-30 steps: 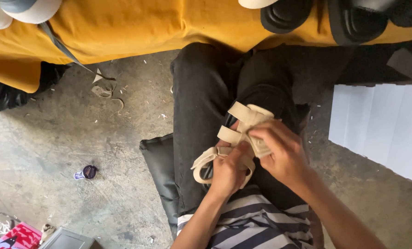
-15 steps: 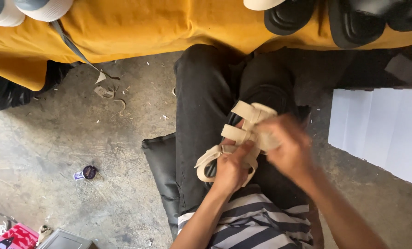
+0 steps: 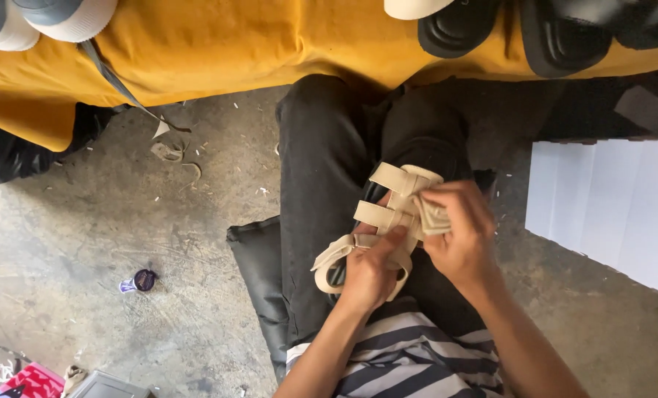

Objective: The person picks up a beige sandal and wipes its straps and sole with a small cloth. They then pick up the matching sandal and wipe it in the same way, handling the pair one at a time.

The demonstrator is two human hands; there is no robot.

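Observation:
A beige strappy sandal (image 3: pixel 388 214) with a black footbed rests on my lap, over black trousers. My left hand (image 3: pixel 369 269) grips its heel end, thumb pressed on the lower straps. My right hand (image 3: pixel 458 236) pinches a small folded beige cloth (image 3: pixel 432 215) against the sandal's upper straps on the right side. Both hands touch the sandal.
A yellow cloth (image 3: pixel 218 44) covers a low surface at the top, bearing black sandals (image 3: pixel 506 29) and white-soled shoes (image 3: pixel 42 18). White sheets (image 3: pixel 609 206) lie to the right. On the concrete floor sit a small purple cap (image 3: pixel 143 280), scraps (image 3: pixel 170 151) and a black cushion (image 3: pixel 259 273).
My right hand has shifted slightly along the upper straps with the cloth; the left hand keeps its hold on the sandal's heel end.

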